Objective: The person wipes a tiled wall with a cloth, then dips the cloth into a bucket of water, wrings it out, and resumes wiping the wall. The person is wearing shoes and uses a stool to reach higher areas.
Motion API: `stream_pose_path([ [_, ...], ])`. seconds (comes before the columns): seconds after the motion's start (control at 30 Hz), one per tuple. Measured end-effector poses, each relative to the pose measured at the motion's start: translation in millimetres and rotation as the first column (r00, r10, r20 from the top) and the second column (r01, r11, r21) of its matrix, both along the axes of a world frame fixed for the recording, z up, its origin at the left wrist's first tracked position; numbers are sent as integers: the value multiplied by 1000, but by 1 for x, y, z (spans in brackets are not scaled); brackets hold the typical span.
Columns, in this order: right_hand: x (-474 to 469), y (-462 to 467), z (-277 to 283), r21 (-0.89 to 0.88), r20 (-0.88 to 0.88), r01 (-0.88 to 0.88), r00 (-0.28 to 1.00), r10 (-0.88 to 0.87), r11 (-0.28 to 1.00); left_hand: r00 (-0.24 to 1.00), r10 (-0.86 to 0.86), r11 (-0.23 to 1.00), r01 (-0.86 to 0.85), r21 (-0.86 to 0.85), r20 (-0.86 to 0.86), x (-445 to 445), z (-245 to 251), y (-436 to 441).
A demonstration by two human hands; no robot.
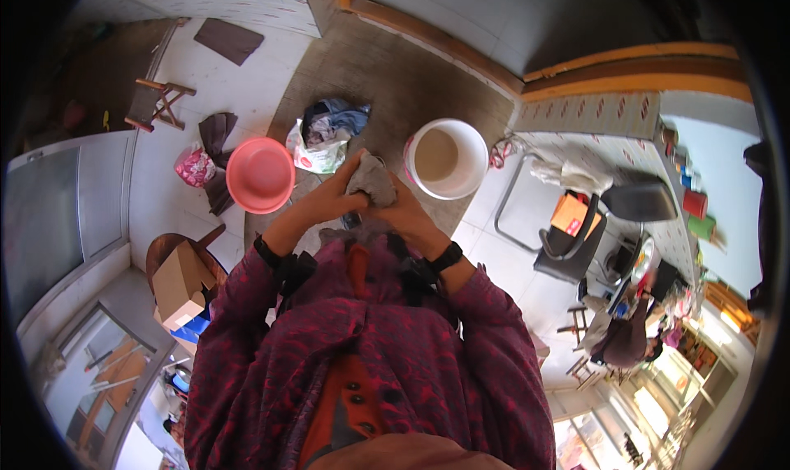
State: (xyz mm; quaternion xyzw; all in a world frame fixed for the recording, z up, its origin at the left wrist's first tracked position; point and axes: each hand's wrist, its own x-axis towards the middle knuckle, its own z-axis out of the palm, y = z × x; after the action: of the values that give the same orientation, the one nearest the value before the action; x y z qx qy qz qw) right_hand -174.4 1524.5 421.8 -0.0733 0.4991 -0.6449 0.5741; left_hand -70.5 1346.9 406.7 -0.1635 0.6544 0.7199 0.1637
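Note:
Both my left hand (327, 199) and my right hand (407, 214) grip a bunched grey cloth (372, 180), held between them in front of my body. Beyond it on the floor stands a plastic bag (321, 155) with crumpled clothes (338, 119) in its mouth. A pink plastic basin (260, 175) lies to the left of my hands. To their right is a white bucket (470, 161) with murky, brownish liquid in it.
A folding stool (162, 102) and a brown mat (229, 41) are at the upper left. An open cardboard box (179, 278) rests on a wooden chair at the left. A black office chair (565, 248) stands at the right; farther off, a person (623, 340) sits.

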Motion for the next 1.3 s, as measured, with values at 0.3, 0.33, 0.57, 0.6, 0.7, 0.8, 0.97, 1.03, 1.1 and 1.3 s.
stream_pose_path([
  [0.3,-83,-43,18,9,437,-147,890,128,989,962,266,883,-216,416,-65,-65,27,-32],
  [0.33,-88,-50,21,34,443,-150,888,120,988,922,374,885,-320,338,-105,-70,30,-29],
  [0.57,-116,-82,-12,20,240,-296,929,283,955,780,615,760,-547,351,-116,-78,14,-41],
  [0.6,-122,-82,-23,-11,191,-307,933,303,952,762,634,761,-585,282,-131,-68,10,-49],
  [0.7,-142,-74,-64,147,171,-175,974,150,974,746,653,743,-664,-84,-128,-30,10,-79],
  [0.8,-175,-43,-112,333,31,-106,994,102,937,699,710,690,-714,-119,-85,5,32,-103],
  [0.97,-211,43,-181,578,-160,57,986,45,814,666,711,612,-744,-269,-224,5,120,-126],
  [1.03,-216,66,-202,804,-145,115,989,5,584,677,641,617,-735,-282,-361,1,169,-134],
  [1.1,-219,86,-214,854,-155,142,988,-16,500,644,448,706,-681,-196,-620,-8,212,-148],
  [1.3,-207,74,-241,890,-234,238,971,-60,389,31,-180,951,259,-166,-983,-46,297,-218],
])
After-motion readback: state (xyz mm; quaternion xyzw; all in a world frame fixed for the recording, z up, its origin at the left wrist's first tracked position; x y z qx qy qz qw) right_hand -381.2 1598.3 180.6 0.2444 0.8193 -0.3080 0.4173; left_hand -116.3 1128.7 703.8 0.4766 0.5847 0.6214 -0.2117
